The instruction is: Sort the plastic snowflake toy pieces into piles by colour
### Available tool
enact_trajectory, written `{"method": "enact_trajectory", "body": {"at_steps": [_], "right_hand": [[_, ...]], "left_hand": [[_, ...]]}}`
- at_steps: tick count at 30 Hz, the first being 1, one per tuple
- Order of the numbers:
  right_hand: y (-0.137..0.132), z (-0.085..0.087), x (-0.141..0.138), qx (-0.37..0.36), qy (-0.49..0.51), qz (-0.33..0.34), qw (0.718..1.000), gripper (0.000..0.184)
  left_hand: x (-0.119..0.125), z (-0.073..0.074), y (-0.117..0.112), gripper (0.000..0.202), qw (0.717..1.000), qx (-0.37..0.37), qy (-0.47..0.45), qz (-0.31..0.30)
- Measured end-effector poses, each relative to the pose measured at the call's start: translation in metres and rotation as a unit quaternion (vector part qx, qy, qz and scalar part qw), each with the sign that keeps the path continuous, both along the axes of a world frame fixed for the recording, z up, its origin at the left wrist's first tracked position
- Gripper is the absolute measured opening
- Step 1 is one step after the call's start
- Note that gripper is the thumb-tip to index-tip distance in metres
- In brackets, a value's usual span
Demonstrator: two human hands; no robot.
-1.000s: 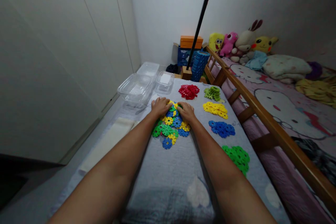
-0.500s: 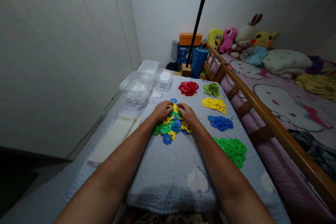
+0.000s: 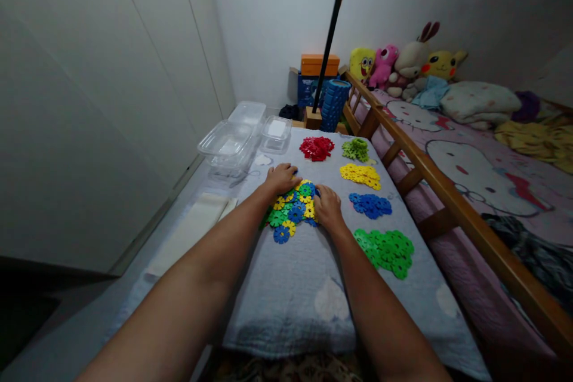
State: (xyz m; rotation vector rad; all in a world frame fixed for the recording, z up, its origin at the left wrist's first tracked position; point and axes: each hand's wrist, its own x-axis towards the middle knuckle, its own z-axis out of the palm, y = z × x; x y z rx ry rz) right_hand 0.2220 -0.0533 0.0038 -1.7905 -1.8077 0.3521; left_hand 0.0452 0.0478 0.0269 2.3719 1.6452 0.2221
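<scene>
A mixed heap of blue, green and yellow flower-shaped plastic discs [image 3: 290,209] lies on the cloth-covered table between my hands. My left hand [image 3: 283,178] rests along the far left side of the heap, its fingers apart and lightly bent over the pieces. At the right side, my right hand [image 3: 328,204] cups the heap's edge with its fingers loosely curved. Blue bits show by the fingertips of both hands. Whether a single disc is pinched there is too small to see.
Sorted piles line the right side: red pieces [image 3: 316,148], light green pieces [image 3: 355,150], yellow discs [image 3: 360,175], blue discs [image 3: 370,205] and green discs [image 3: 385,250]. Clear plastic containers [image 3: 226,142] and a folded pale cloth [image 3: 188,233] are at left. A wooden bed rail [image 3: 421,161] borders the table.
My hands have moved apart from the top of the heap, the right one towards the right and nearer me. The heap's far part looks more spread. The view has shifted slightly.
</scene>
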Motion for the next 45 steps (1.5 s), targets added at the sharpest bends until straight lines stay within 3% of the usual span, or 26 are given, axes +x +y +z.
{"method": "enact_trajectory", "body": {"at_steps": [8, 13, 17, 22, 26, 28, 32, 37, 41, 45], "right_hand": [[-0.004, 0.0, -0.001, 0.015, 0.039, 0.039, 0.998, 0.039], [-0.002, 0.004, 0.008, 0.032, 0.08, 0.069, 0.994, 0.033], [-0.008, 0.015, 0.02, 0.01, 0.032, 0.111, 0.993, 0.027], [-0.019, 0.03, 0.024, -0.062, -0.037, 0.186, 0.98, 0.038], [-0.022, 0.034, 0.019, -0.074, -0.068, 0.187, 0.977, 0.027], [-0.022, 0.035, 0.018, -0.068, -0.069, 0.188, 0.977, 0.02], [-0.019, 0.037, 0.018, -0.053, -0.056, 0.203, 0.976, 0.008], [-0.016, 0.037, 0.019, 0.005, -0.009, 0.196, 0.98, 0.015], [-0.008, 0.042, 0.034, 0.046, 0.052, 0.121, 0.99, 0.017], [0.013, 0.052, 0.072, 0.044, 0.108, 0.035, 0.993, 0.02]], "left_hand": [[-0.004, 0.004, -0.024, 0.038, 0.993, -0.001, -0.051, -0.104], [-0.014, 0.016, -0.063, 0.042, 0.994, 0.024, -0.087, -0.063], [-0.029, 0.019, -0.091, 0.059, 0.995, 0.033, -0.095, 0.001], [-0.044, 0.007, -0.118, 0.1, 0.995, 0.023, -0.086, 0.041], [-0.043, -0.006, -0.133, 0.112, 0.996, 0.012, -0.068, 0.053], [-0.04, -0.009, -0.137, 0.109, 0.997, 0.026, -0.064, 0.034], [-0.038, -0.013, -0.138, 0.085, 0.992, 0.094, -0.087, 0.022], [-0.042, -0.02, -0.133, 0.065, 0.985, 0.115, -0.128, 0.022], [-0.047, -0.025, -0.129, 0.057, 0.978, 0.124, -0.166, 0.026], [-0.049, -0.024, -0.128, 0.049, 0.971, 0.126, -0.2, 0.036]]}}
